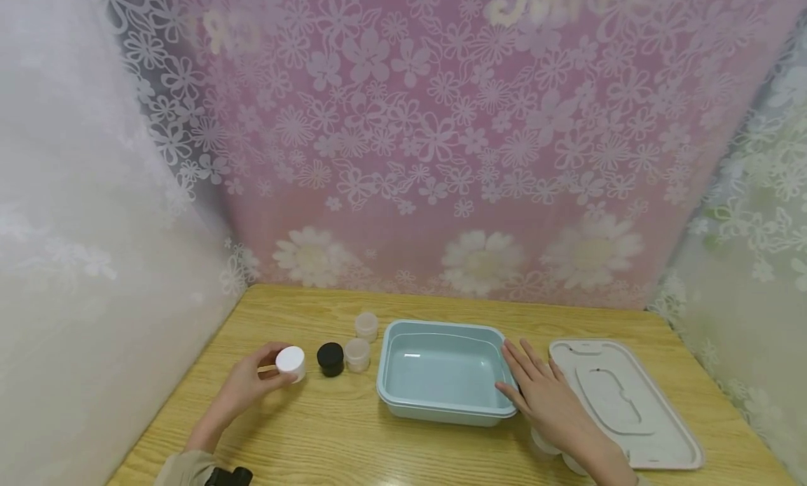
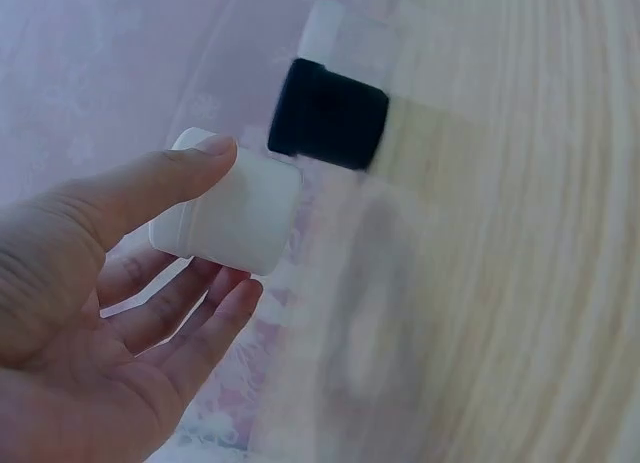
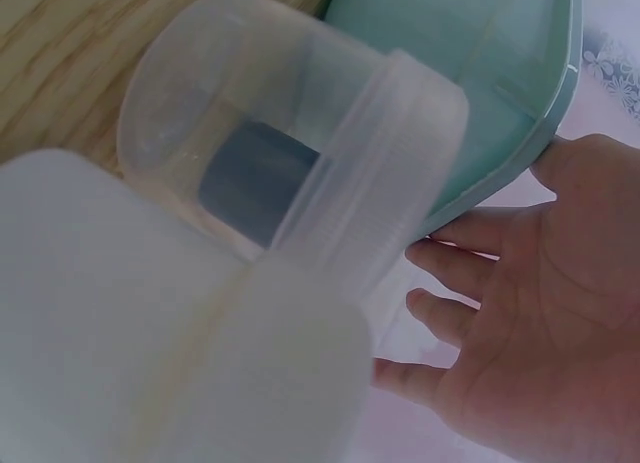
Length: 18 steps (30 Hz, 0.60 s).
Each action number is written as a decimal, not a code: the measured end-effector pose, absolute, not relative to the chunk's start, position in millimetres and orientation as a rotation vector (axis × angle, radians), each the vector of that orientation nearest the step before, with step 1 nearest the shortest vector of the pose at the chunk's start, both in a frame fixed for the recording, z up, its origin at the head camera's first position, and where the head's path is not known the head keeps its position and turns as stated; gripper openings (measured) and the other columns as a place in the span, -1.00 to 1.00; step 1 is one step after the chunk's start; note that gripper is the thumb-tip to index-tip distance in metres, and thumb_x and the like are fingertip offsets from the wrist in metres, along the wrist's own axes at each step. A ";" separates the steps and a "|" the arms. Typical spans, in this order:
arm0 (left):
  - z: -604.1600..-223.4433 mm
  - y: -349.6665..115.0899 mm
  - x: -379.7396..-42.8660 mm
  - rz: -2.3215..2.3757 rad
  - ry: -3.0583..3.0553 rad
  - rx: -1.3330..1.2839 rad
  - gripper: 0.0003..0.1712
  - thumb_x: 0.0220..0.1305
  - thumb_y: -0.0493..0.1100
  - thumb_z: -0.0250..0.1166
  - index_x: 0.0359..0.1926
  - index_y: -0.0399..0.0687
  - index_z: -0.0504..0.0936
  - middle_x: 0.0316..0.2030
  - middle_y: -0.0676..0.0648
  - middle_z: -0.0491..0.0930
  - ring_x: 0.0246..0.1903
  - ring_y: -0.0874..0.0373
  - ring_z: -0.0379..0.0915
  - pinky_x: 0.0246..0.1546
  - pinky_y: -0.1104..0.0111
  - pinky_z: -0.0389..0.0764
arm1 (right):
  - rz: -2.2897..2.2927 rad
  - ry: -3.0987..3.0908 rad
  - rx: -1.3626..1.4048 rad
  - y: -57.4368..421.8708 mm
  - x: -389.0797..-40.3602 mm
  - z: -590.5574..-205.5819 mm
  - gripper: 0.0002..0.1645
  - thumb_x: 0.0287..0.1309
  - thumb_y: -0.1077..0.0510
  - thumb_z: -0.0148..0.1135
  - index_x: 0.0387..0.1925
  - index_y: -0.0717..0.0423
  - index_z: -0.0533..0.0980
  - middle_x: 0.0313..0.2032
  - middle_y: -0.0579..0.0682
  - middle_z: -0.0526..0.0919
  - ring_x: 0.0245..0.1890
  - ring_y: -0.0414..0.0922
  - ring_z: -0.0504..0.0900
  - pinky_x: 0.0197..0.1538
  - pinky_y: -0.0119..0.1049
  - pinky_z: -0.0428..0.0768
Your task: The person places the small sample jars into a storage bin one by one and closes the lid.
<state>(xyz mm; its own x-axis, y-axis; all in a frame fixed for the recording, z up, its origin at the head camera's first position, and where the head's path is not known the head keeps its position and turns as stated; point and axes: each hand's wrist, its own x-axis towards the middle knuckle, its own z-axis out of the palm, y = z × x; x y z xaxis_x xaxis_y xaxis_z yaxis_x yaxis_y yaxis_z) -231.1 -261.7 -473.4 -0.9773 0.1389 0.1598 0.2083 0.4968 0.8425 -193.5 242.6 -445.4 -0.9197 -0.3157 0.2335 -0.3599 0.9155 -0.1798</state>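
My left hand [image 1: 242, 384] holds a small white jar [image 1: 291, 363] between thumb and fingers; the left wrist view shows the jar [image 2: 240, 208] tilted in the grip. Just to its right stands a black jar [image 1: 330, 360]. Two small translucent jars [image 1: 357, 356] are beside the black one, one behind the other. My right hand [image 1: 548, 398] lies with fingers extended against the right side of a light blue plastic box [image 1: 441, 407]. In the right wrist view its fingertips touch the box rim [image 3: 560, 113]. Inside the box no objects show.
A whitish rectangular lid [image 1: 662, 423] lies on the wooden table [image 1: 328, 451] at the right. Partly hidden under the right forearm are small translucent jars [image 1: 543, 445]; one with a dark patch inside [image 3: 230, 123] looms in the right wrist view. Floral curtains [image 1: 403, 157] enclose the table.
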 end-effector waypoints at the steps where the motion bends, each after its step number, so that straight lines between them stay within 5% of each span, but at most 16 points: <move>1: -470.9 -259.8 -230.9 -1.508 -2.652 -0.318 -0.33 0.19 -0.17 0.52 0.28 -0.27 0.51 0.07 -0.27 0.61 0.12 -0.21 0.54 0.04 0.28 0.69 | 0.326 -2.876 0.512 242.6 -193.5 -445.7 -0.19 0.46 -0.22 0.07 0.52 0.14 0.24 0.51 0.16 0.22 0.52 0.19 0.12 0.39 0.40 0.14; 18: -440.1 -219.0 -236.4 -1.574 -2.632 -0.452 -0.35 0.18 -0.11 0.53 0.26 -0.10 0.54 0.09 -0.17 0.60 0.12 -0.12 0.55 0.07 0.33 0.66 | 0.341 -2.864 0.509 242.1 -192.0 -447.4 -0.21 0.49 -0.20 0.05 0.53 0.14 0.22 0.51 0.14 0.22 0.52 0.20 0.13 0.39 0.42 0.13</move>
<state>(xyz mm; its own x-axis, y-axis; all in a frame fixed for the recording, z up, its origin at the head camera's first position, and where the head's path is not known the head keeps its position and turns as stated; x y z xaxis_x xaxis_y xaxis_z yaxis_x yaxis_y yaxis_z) -236.4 -219.0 -440.1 -0.9567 0.2265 0.1829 0.2683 0.4421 0.8559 -192.0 242.1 -447.4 -0.9175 -0.3117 0.2469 -0.3610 0.9134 -0.1882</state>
